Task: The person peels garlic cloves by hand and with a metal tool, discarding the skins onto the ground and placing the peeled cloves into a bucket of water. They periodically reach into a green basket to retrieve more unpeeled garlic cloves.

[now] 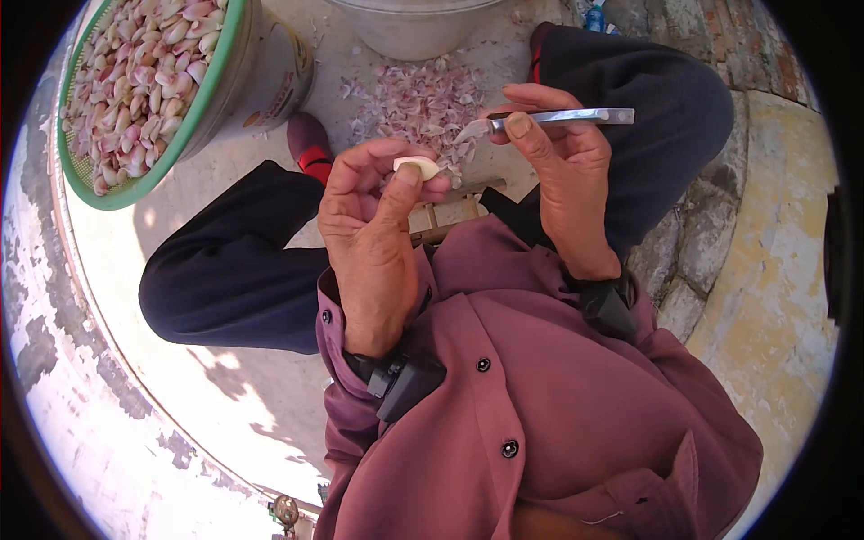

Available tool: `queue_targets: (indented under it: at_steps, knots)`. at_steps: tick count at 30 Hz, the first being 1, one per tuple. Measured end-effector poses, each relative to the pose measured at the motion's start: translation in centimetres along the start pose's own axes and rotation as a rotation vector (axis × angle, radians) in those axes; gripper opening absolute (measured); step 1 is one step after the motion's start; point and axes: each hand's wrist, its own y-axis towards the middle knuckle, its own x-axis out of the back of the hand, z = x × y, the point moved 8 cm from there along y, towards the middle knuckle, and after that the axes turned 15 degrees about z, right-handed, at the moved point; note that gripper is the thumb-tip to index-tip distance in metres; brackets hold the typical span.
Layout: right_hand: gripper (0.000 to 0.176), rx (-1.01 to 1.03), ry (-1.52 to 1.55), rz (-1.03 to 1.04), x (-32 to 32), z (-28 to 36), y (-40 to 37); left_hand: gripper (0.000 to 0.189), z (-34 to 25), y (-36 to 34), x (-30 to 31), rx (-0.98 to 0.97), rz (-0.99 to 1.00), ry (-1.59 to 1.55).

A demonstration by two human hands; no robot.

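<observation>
Between the thumb and fingers of my left hand is a pale, peeled garlic clove. My right hand grips a small knife, its shiny metal handle pointing right and its blade end mostly behind the fingers. A thin piece of garlic skin hangs at the knife's left end, beside my right thumb. The two hands are apart, above my lap. Below and beyond them, a pile of pinkish garlic skins lies on the ground between my feet.
A green-rimmed basket full of unpeeled garlic cloves rests on a bucket at upper left. Another large pale tub stands at the top. A low wooden slatted piece shows between my legs. A stone edge runs along the right.
</observation>
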Motion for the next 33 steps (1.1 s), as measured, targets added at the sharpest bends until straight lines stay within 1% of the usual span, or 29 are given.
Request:
queue_targets:
  at_steps: [1, 3, 5, 7, 14, 16, 20, 21, 22, 23, 24, 25, 26, 27, 29, 31, 33]
  knots:
    - [0.03, -0.001, 0.001, -0.001, -0.2, 0.1, -0.1, 0.014, 0.1, 0.0, 0.0, -0.002, 0.004, -0.025]
    - [0.032, 0.083, -0.01, 0.135, -1.8, 0.9, -0.3, 0.014, 0.5, 0.1, -0.2, 0.007, 0.017, -0.053]
    - [0.03, 0.097, -0.021, 0.154, -2.1, 1.1, -0.4, 0.014, 0.8, 0.4, -0.3, -0.002, 0.026, -0.047]
    - [0.027, 0.118, -0.146, 0.235, -2.6, 1.6, -0.5, 0.015, 0.8, 0.2, -0.6, -0.002, 0.043, -0.021]
    - [0.024, 0.116, -0.149, 0.236, -2.6, 2.1, -0.5, 0.014, 0.3, 0.3, -0.9, 0.01, 0.093, 0.066]
    - [0.017, 0.153, -0.132, 0.228, -2.5, 2.3, -0.5, 0.014, 0.4, 0.2, -1.0, 0.025, 0.091, 0.06]
    - [0.017, 0.154, -0.148, 0.214, -2.2, 2.2, -0.6, 0.015, 0.6, 0.2, -1.1, 0.048, 0.122, 0.028]
    - [0.017, 0.082, 0.04, 0.214, -2.2, 1.6, -0.5, 0.015, 0.6, 0.3, -0.9, 0.048, 0.122, 0.028]
    - [0.018, 0.009, 0.227, 0.212, -2.3, 0.9, -0.5, 0.015, 0.7, 0.4, -1.2, 0.06, 0.188, -0.006]
    - [0.018, 0.008, 0.227, 0.212, -2.1, 1.1, -0.5, 0.015, 0.8, 0.5, -1.4, 0.071, 0.254, -0.039]
    - [0.02, -0.103, 0.306, 0.228, -1.9, 0.4, -0.7, 0.015, 0.9, 0.5, -1.2, 0.07, 0.252, -0.039]
    - [0.023, -0.216, 0.386, 0.244, -2.1, -0.4, -0.9, 0.017, 1.2, 0.4, -1.5, 0.109, 0.32, -0.124]
    - [0.023, -0.216, 0.388, 0.245, -2.2, -0.4, -0.9, 0.02, 1.5, 0.3, -2.0, 0.148, 0.387, -0.21]
    - [0.023, -0.218, 0.373, 0.223, -2.1, -0.6, -0.9, 0.02, 1.5, 0.4, -2.1, 0.148, 0.387, -0.21]
    - [0.024, -0.217, 0.356, 0.201, -1.8, -0.9, -0.7, 0.024, 2.1, 0.5, -1.9, 0.205, 0.29, -0.228]
    - [0.023, -0.123, 0.182, 0.177, -1.1, -0.5, -0.4, 0.024, 2.0, 0.6, -2.2, 0.17, 0.286, -0.192]
    - [0.023, -0.088, 0.17, 0.188, -1.6, -0.4, -0.5, 0.024, 2.1, 0.6, -2.3, 0.135, 0.276, -0.154]
